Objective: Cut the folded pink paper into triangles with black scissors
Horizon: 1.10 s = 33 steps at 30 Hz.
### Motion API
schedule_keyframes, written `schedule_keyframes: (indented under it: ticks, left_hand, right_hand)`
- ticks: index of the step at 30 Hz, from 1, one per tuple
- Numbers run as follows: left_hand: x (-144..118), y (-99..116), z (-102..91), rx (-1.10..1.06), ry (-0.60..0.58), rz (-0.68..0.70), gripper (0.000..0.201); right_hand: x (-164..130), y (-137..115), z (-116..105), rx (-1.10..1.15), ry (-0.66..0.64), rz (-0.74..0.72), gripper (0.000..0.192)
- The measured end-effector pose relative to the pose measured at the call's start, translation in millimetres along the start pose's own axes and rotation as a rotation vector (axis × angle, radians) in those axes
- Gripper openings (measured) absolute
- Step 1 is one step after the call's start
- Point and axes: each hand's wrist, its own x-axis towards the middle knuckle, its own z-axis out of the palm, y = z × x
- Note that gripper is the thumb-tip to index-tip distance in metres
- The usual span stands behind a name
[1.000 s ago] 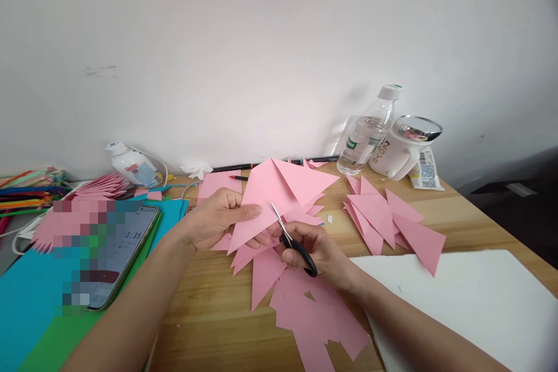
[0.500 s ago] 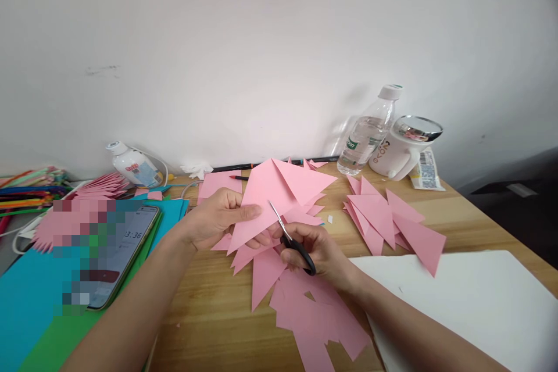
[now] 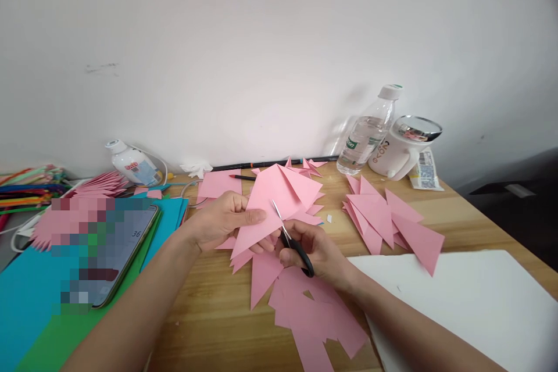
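My left hand [image 3: 235, 221] pinches a sheet of pink paper [image 3: 265, 195], thumb on top and fingers beneath. In my right hand [image 3: 311, 247] is a pair of scissors [image 3: 299, 253] with black handles, its metal blades at the paper's lower right part. The blades look nearly closed; whether they bite into the paper is hard to tell. A flap of the sheet leans out to the right. Under my hands lie pointed pink pieces [image 3: 264, 279] and a pink sheet with cut-outs [image 3: 309, 314].
Pink triangles [image 3: 375, 215] lie in a pile to the right, above a white board [image 3: 462, 296]. A water bottle [image 3: 366, 139] and a white mug [image 3: 396, 154] stand by the wall. On the left, a phone [image 3: 126, 261] rests on blue and green sheets near a white bottle [image 3: 135, 165].
The held paper has shifted slightly down and its right flap reaches less far right. My left hand has moved a little right, toward the scissors, which are almost where they were.
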Motion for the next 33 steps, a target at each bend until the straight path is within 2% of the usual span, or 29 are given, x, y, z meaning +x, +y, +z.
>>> schedule_keyframes:
  ticks: [10,25,28,33]
  left_hand:
    - [-0.4,-1.3,-1.6,-0.01,-0.018,-0.002,0.023]
    - [-2.7,0.5,0.2,0.049,-0.02,0.002,0.025]
    - [-5.1,4.5,0.6,0.122,0.021,0.047,0.022]
    - [-5.7,9.0,1.3,0.13,0.175,0.156,0.018]
  right_hand:
    - [0.0,4.9,-1.5,-0.036,-0.005,-0.048,0.016]
    - [0.1,4.1,0.2,0.0,0.023,-0.012,0.019]
    - [-0.2,5.0,-0.8,0.017,0.031,0.003,0.021]
    - [-1.0,8.7,-2.0,0.024,0.039,0.025,0.02]
